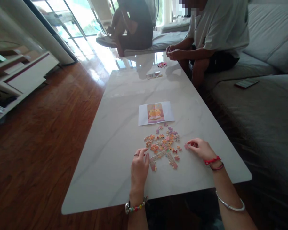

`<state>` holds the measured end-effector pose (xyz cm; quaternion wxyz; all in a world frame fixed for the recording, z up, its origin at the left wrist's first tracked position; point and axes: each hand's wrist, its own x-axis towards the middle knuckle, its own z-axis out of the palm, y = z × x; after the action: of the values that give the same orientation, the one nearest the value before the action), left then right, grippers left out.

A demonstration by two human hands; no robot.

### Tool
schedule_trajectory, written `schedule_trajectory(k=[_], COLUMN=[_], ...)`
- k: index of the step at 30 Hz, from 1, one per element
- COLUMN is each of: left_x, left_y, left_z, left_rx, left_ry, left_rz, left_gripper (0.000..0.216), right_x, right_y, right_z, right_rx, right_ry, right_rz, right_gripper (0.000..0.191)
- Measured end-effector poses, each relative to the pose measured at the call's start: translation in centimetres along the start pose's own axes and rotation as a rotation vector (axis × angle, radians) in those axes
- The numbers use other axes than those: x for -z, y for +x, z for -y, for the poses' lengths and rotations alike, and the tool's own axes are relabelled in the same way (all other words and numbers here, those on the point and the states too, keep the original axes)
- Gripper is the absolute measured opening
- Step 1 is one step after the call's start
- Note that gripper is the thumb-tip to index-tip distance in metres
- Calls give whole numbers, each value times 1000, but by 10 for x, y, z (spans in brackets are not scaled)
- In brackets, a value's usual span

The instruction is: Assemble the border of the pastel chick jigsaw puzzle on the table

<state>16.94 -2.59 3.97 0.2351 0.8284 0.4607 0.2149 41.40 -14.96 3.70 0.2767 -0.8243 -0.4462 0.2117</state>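
Loose jigsaw puzzle pieces (162, 142), mostly orange, pink and purple, are spread on the white marbled table (105, 127). On the near side, a partly joined puzzle border (158, 156) has a top row and two sides reaching toward me. My left hand (139, 166) rests beside its left side, thumb and fingers apart, with nothing visible in them. To the right of the pile, my right hand (200, 148) pinches a pink puzzle piece (186, 146) between thumb and fingertips. Beyond the pieces lies a creased reference picture (156, 112) of a yellow figure.
At the table's far end are another small pile of pieces (162, 65) and a flat packet (154, 75). A person (216, 35) sits there, hands together; another person (136, 25) sits further back. A phone (246, 83) lies on the grey sofa (259, 105).
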Motion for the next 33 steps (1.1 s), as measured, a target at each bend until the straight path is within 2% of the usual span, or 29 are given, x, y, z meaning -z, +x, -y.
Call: schedule_trajectory(k=[2, 5, 8, 12, 21, 33], left_x=[-4, -12, -17, -18, -19, -28], left_y=[3, 7, 12, 18, 29, 47], left_z=[-6, -9, -9, -6, 5, -1], left_rx=[-15, -30, -43, -31, 22, 15], left_ry=[-25, -45, -54, -53, -26, -61], left_rz=[-50, -128, -197, -252, -217, -175], left_gripper=[15, 16, 18, 23, 25, 26], right_x=[-4, -9, -12, -14, -19, -22], right_y=[2, 7, 10, 15, 33, 55], right_z=[-2, 2, 11, 19, 14, 15], right_rx=[0, 31, 103, 190, 214, 194], right_ry=[-6, 32, 73, 36, -38, -52], right_rz=[-11, -95, -190, -239, -243, -188], right_gripper=[19, 22, 25, 24, 21, 19])
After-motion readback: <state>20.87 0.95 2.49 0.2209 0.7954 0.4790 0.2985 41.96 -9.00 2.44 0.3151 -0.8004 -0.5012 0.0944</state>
